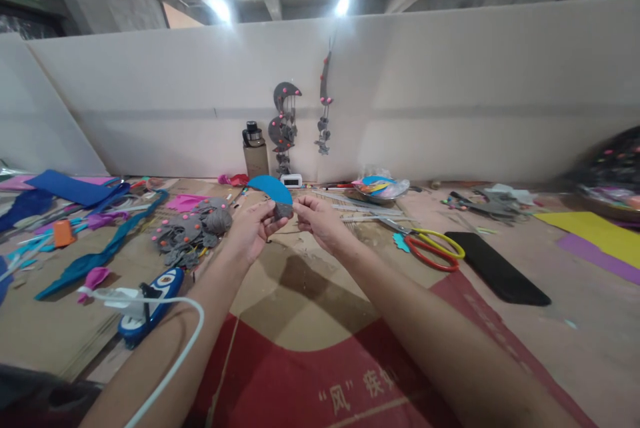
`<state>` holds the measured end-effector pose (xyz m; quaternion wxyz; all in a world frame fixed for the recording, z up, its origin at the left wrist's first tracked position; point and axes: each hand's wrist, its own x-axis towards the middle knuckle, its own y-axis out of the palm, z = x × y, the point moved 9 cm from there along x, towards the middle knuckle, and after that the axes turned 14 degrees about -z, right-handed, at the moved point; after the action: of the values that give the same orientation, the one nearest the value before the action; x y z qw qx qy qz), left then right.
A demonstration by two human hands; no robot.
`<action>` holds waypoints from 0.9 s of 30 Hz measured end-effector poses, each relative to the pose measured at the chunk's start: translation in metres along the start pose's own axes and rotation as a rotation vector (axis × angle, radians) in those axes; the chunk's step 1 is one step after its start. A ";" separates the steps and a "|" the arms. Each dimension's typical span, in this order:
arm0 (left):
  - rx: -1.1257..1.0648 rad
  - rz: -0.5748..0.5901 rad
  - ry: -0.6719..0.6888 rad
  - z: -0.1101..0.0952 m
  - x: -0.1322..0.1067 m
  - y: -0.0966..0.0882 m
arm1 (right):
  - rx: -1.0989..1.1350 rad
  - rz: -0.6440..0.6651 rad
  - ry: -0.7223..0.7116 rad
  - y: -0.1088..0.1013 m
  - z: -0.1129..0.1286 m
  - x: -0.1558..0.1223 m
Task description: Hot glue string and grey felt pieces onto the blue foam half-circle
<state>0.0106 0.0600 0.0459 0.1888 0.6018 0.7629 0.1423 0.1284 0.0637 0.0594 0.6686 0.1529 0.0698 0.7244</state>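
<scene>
Above the cardboard in the middle, a blue crescent-shaped piece (273, 187), felt by its look, is held up with a small dark grey piece (283, 211) at its lower right end. My left hand (254, 228) is closed on these pieces from the left, thumb on the near side. From the right, my right hand (317, 218) pinches the edge where grey and blue meet. Fingertips partly cover the grey piece. Nearest on the left lies a heap of grey felt (187, 228) with pink and orange dots. Scissors (433, 248) with red and yellow handles rest to the right.
A black phone (495, 268) lies beyond the scissors. A bottle (256, 155) stands by the white partition, near hanging grey crescent strings (284, 121). A metal bowl (383, 193) holds coloured scraps. At left are a blue power strip (150, 308) and a white cable (193, 335) crossing my forearm.
</scene>
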 end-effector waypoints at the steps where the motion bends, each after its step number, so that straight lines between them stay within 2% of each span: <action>1: -0.001 0.000 0.010 0.000 0.001 0.000 | -0.029 -0.023 -0.022 -0.001 0.000 0.001; 3: -0.003 -0.043 0.064 0.000 0.002 -0.003 | -0.112 -0.095 -0.062 -0.008 -0.004 0.005; 5: 0.044 -0.138 0.198 -0.004 0.000 -0.010 | -0.204 -0.194 -0.107 -0.019 -0.008 0.010; 9: 0.390 -0.261 0.645 -0.027 -0.022 -0.007 | -0.336 -0.334 -0.207 -0.036 -0.007 0.015; 12: 0.627 -0.260 0.887 -0.038 -0.037 0.005 | -0.394 -0.358 -0.251 -0.036 -0.003 0.012; 16: 0.895 -0.217 1.056 -0.039 -0.042 0.016 | -0.485 -0.325 -0.321 -0.023 0.005 0.001; 18: 0.985 -0.209 1.074 -0.037 -0.041 0.018 | -0.503 -0.297 -0.361 -0.016 0.008 -0.004; 20: 1.008 -0.204 1.016 -0.033 -0.038 0.017 | -0.504 -0.277 -0.401 -0.012 0.012 -0.007; 27: 0.693 -0.195 0.547 -0.010 -0.018 0.001 | -0.579 -0.229 -0.500 -0.004 0.017 -0.015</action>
<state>0.0102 0.0429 0.0575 -0.2198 0.4951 0.8404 0.0140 0.1384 0.0479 0.0724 0.7569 0.1209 -0.2856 0.5753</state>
